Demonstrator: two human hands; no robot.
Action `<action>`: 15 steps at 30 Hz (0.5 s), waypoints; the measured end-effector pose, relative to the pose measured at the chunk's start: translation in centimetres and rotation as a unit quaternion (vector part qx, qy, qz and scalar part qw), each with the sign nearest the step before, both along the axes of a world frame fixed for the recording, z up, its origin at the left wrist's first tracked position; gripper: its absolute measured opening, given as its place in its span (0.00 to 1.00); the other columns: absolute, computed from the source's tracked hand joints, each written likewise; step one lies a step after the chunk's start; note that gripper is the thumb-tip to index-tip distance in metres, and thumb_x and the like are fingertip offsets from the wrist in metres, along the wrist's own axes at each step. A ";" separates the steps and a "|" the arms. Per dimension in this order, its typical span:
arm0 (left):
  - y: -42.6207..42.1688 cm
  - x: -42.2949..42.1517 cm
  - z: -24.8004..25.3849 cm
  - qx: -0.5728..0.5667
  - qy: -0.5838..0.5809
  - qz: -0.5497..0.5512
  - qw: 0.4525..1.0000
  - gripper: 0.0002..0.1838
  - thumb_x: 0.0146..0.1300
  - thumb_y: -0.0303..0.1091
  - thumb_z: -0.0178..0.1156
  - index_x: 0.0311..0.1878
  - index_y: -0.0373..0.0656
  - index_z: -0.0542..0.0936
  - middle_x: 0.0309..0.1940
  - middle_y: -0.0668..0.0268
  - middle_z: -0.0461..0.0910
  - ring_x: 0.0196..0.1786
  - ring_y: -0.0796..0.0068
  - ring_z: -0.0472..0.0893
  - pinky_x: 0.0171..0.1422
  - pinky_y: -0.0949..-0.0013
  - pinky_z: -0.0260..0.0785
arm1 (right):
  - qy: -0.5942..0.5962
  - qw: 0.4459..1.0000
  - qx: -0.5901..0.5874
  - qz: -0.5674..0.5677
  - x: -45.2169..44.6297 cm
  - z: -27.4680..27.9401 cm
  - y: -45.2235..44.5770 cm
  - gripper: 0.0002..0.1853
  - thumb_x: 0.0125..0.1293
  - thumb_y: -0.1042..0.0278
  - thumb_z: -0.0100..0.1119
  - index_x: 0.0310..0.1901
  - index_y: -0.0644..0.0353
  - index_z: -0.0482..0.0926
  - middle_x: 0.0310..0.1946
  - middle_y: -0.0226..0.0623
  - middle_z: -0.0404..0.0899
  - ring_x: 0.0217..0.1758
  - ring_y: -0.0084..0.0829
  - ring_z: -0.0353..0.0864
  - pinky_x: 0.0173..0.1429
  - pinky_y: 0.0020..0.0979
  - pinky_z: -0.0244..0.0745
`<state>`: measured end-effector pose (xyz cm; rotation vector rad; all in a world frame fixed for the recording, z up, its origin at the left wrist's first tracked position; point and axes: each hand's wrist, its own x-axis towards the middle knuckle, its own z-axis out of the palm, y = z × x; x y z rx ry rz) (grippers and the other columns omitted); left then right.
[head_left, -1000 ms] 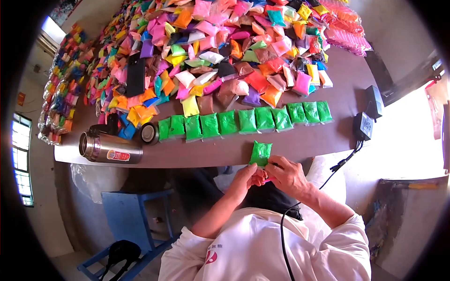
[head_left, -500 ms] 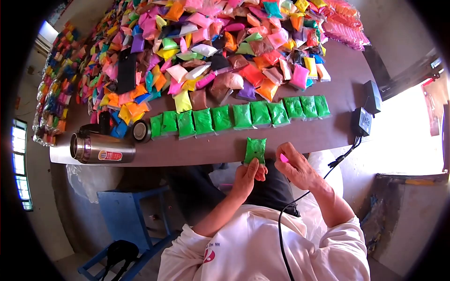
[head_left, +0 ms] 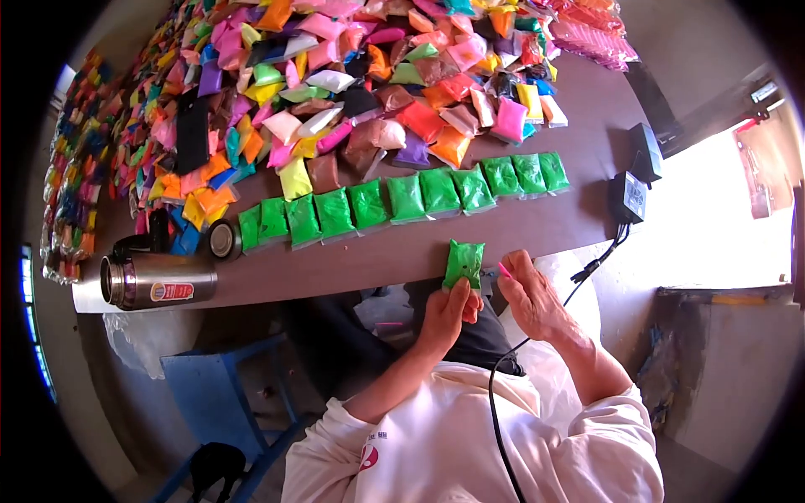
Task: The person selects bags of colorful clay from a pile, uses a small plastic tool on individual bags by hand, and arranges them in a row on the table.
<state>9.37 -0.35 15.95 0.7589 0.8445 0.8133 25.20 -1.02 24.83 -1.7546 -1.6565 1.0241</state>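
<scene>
A green packet (head_left: 464,261) is pinched by its lower edge between the thumb and fingers of my left hand (head_left: 447,314), just off the front edge of the brown table (head_left: 352,267). To its right, my right hand (head_left: 531,295) is closed on a small pink object (head_left: 504,270), mostly hidden by the fingers. The two hands are apart. Beyond them, a row of several green packets (head_left: 406,197) lies across the table.
Behind the row is a large heap of coloured packets (head_left: 335,81), with a black phone-like slab (head_left: 192,134) on it. An open steel flask (head_left: 159,281) and its lid (head_left: 224,240) lie at left. A black adapter (head_left: 629,198) with cables sits at right. A blue chair (head_left: 205,390) stands below.
My right hand has come away from the green packet, holding the pink object. My left hand keeps the packet. The view has shifted, so the table items appear further left.
</scene>
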 end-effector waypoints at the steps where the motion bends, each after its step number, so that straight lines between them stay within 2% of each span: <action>1: 0.0 0.4 -0.2 -0.001 -0.001 -0.006 1.000 0.25 0.72 0.47 0.46 0.25 0.38 0.77 0.21 0.66 0.76 0.22 0.83 0.72 0.27 0.78 0.64 | -0.003 1.000 -0.003 -0.003 0.2 0.0 -0.3 0.12 0.71 0.59 0.39 0.42 0.61 0.61 0.27 0.48 0.69 0.31 0.50 0.71 0.37 0.43 0.66; 2: -0.1 0.9 -0.4 0.014 0.021 -0.015 1.000 0.25 0.72 0.47 0.46 0.25 0.38 0.77 0.20 0.67 0.75 0.21 0.83 0.71 0.26 0.78 0.63 | -0.007 1.000 -0.005 -0.006 0.5 -0.1 -0.6 0.13 0.72 0.58 0.35 0.42 0.60 0.62 0.26 0.46 0.67 0.29 0.46 0.69 0.38 0.42 0.64; 4: -0.1 1.7 -0.4 0.027 0.039 -0.031 0.998 0.25 0.72 0.47 0.46 0.24 0.38 0.77 0.19 0.69 0.74 0.21 0.84 0.71 0.25 0.78 0.61 | -0.008 1.000 -0.005 -0.015 0.9 -0.4 -1.0 0.12 0.72 0.59 0.37 0.41 0.60 0.64 0.24 0.46 0.68 0.29 0.47 0.70 0.36 0.43 0.65; 6: -0.1 2.4 0.1 0.044 0.102 -0.076 0.991 0.23 0.71 0.44 0.46 0.24 0.38 0.76 0.21 0.67 0.77 0.23 0.83 0.73 0.30 0.77 0.64 | -0.010 1.000 -0.005 -0.025 1.5 -0.6 -1.3 0.12 0.71 0.60 0.39 0.40 0.61 0.65 0.23 0.47 0.69 0.28 0.48 0.71 0.35 0.43 0.65; 8: -0.4 2.9 -0.4 0.049 0.094 -0.081 0.991 0.24 0.72 0.44 0.46 0.24 0.38 0.76 0.21 0.67 0.77 0.23 0.83 0.73 0.29 0.77 0.64 | -0.098 0.994 -0.039 0.027 2.1 -0.7 -1.6 0.12 0.70 0.62 0.42 0.35 0.62 0.69 0.21 0.48 0.71 0.24 0.50 0.73 0.32 0.45 0.66; 9: -0.5 3.1 -0.7 0.055 0.088 -0.078 0.991 0.24 0.72 0.44 0.46 0.24 0.38 0.76 0.22 0.68 0.77 0.23 0.83 0.72 0.29 0.77 0.64 | -0.113 0.994 -0.005 0.012 2.2 -0.7 -1.8 0.13 0.70 0.64 0.44 0.31 0.63 0.71 0.19 0.49 0.72 0.22 0.50 0.73 0.29 0.44 0.66; 10: -0.5 3.3 -0.7 0.054 0.089 -0.084 0.991 0.24 0.72 0.44 0.46 0.24 0.38 0.76 0.22 0.68 0.77 0.23 0.83 0.72 0.29 0.77 0.64 | -0.112 0.994 -0.007 0.006 2.3 -0.8 -1.9 0.13 0.70 0.64 0.44 0.31 0.63 0.71 0.19 0.49 0.72 0.22 0.50 0.73 0.29 0.44 0.66; 12: -0.5 3.4 -0.9 0.080 0.101 -0.059 0.990 0.27 0.71 0.50 0.47 0.24 0.38 0.77 0.16 0.70 0.72 0.20 0.83 0.69 0.25 0.75 0.59 | -0.135 0.990 0.029 -0.035 2.7 -1.0 -2.2 0.13 0.69 0.64 0.45 0.31 0.64 0.72 0.21 0.50 0.74 0.23 0.50 0.74 0.30 0.44 0.66; 13: -0.5 3.4 -0.9 0.079 0.102 -0.063 0.990 0.27 0.71 0.50 0.47 0.24 0.38 0.77 0.16 0.70 0.72 0.20 0.83 0.69 0.25 0.75 0.59 | -0.124 0.991 -0.014 -0.041 3.1 -0.9 -2.3 0.12 0.68 0.62 0.47 0.37 0.64 0.73 0.23 0.50 0.76 0.25 0.50 0.75 0.32 0.45 0.67; 14: -0.4 3.4 -0.8 0.068 0.100 -0.063 0.991 0.27 0.71 0.51 0.47 0.24 0.38 0.77 0.16 0.70 0.73 0.20 0.83 0.70 0.25 0.75 0.59 | -0.123 0.991 -0.016 -0.044 3.5 -1.1 -2.5 0.12 0.68 0.62 0.47 0.37 0.64 0.73 0.23 0.50 0.76 0.25 0.50 0.75 0.32 0.45 0.67; 15: -0.4 3.4 -0.8 0.057 0.098 -0.064 0.992 0.27 0.70 0.52 0.48 0.24 0.38 0.77 0.16 0.70 0.73 0.20 0.83 0.70 0.25 0.75 0.59 | -0.086 0.994 -0.045 -0.049 3.8 -1.4 -2.7 0.14 0.67 0.60 0.49 0.46 0.62 0.69 0.24 0.51 0.76 0.27 0.50 0.76 0.35 0.45 0.67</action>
